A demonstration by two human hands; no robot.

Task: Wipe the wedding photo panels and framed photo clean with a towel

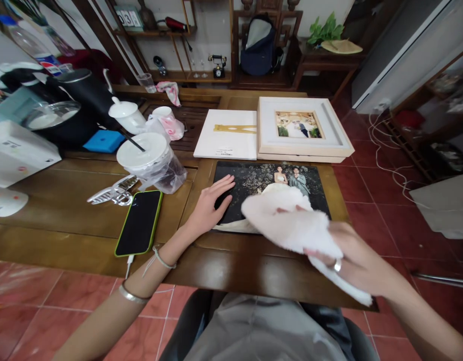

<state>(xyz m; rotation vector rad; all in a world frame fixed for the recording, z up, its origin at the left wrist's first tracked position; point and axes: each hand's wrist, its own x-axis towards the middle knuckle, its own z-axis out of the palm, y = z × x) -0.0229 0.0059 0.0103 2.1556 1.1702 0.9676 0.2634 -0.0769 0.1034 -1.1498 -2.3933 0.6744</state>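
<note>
A dark wedding photo panel (pixel 246 183) lies flat near the table's front edge, with a couple pictured at its upper right. My left hand (pixel 212 203) rests on the panel's left edge, fingers stretched out and holding nothing. In my right hand (pixel 354 255) is a fluffy white cloth (pixel 287 220), bunched and draped over the panel's lower right part. The cloth hides that part of the picture, and one end hangs toward the table edge. Some of my right fingers are covered by the cloth.
Behind the panel are a white album (pixel 227 140) and a framed photo box (pixel 306 148). To the left are a phone (pixel 139 223) on a cable, a silver hair claw (pixel 113 193), a lidded cup (pixel 143 155) in plastic, a blue box (pixel 104 141) and a white teapot (pixel 128 115).
</note>
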